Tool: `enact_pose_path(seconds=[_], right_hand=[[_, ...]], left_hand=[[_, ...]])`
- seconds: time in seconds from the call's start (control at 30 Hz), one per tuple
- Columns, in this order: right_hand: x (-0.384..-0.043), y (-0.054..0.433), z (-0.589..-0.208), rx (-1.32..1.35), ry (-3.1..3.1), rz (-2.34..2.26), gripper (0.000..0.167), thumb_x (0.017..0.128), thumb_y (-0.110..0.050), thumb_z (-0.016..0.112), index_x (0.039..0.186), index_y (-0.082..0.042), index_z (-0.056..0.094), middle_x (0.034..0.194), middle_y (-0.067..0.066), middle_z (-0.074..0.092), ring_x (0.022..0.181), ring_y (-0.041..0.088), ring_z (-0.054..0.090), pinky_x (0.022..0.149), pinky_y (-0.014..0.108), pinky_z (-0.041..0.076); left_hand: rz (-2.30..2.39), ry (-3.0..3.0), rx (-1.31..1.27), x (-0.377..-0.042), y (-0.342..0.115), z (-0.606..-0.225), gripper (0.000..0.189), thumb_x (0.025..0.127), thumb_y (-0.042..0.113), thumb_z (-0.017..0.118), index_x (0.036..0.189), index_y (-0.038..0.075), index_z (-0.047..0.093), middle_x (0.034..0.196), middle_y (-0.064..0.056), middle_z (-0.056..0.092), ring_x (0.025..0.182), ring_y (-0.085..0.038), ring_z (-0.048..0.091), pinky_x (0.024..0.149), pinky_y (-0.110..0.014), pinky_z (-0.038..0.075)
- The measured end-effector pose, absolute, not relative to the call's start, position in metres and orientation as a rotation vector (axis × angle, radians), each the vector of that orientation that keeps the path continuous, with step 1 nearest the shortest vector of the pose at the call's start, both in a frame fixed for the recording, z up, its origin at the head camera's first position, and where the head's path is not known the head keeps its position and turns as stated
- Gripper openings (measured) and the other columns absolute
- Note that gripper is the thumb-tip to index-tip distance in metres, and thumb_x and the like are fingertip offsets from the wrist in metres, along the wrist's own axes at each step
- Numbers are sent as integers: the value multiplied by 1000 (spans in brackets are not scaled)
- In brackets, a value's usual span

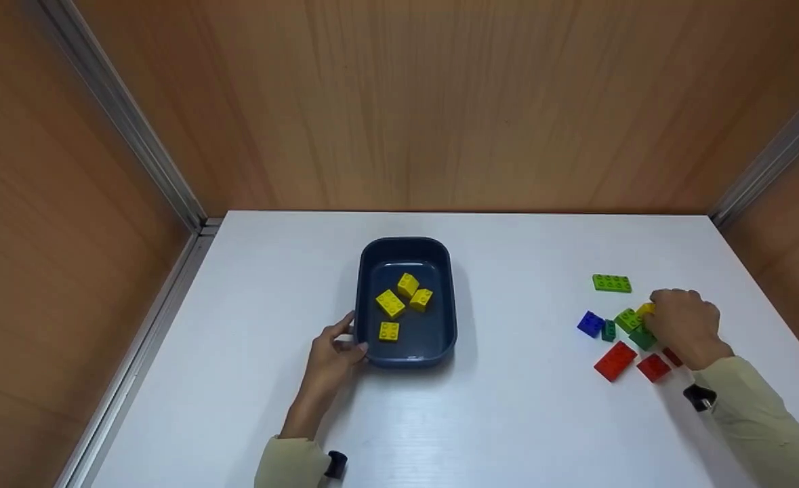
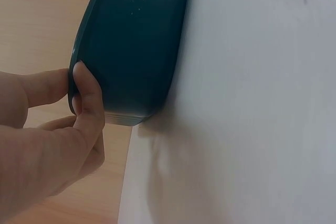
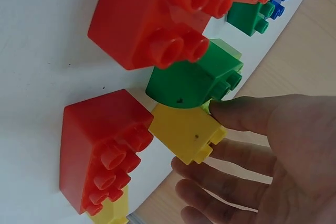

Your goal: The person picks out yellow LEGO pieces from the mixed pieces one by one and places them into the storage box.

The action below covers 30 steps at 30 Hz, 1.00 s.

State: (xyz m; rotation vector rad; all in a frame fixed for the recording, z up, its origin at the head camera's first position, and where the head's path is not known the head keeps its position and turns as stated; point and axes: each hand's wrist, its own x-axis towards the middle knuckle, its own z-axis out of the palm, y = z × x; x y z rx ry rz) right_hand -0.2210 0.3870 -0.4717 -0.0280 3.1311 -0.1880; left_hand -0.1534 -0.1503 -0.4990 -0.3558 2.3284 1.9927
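Observation:
My left hand (image 1: 331, 359) grips the left rim of a dark blue tray (image 1: 406, 363) standing on the table. In the left wrist view its thumb and fingers pinch the tray's edge (image 2: 76, 45). Several yellow bricks (image 1: 390, 303) lie inside the tray. Over at the right, my right hand (image 1: 687, 325) is at a yellow brick (image 3: 184, 132), thumb on one side and fingers on the other. That brick touches a dark green brick (image 3: 194, 80); in the head view the hand partly covers it.
Around the right hand lie red bricks (image 1: 615, 360), a blue brick (image 1: 590, 324), a small green brick (image 1: 608, 330) and a light green brick (image 1: 612, 282). Another yellow brick (image 3: 113, 209) shows behind a red one in the right wrist view. Wooden panels (image 1: 440, 108) enclose the white table.

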Motion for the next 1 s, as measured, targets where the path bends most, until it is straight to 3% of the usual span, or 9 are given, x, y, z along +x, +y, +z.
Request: enact_pose_path(seconds=[0.63, 1.0], right_hand=[[-224, 367, -458, -78, 3227, -127, 49, 87, -9, 82, 124, 18, 65, 107, 39, 66, 88, 51, 59, 79, 69, 56], [-230, 335, -439, -167, 3315, -95, 44, 88, -8, 82, 125, 12, 69, 109, 36, 67, 87, 48, 59, 82, 68, 57]], left_hand=[[1994, 2316, -333, -153, -151, -498, 66, 95, -7, 69, 157, 2, 48, 136, -21, 51, 104, -24, 62, 89, -35, 63], [1993, 2314, -342, -154, -153, -498, 65, 95, -8, 68, 157, 1, 48, 135, -23, 49, 101, -22, 59, 82, -28, 61]])
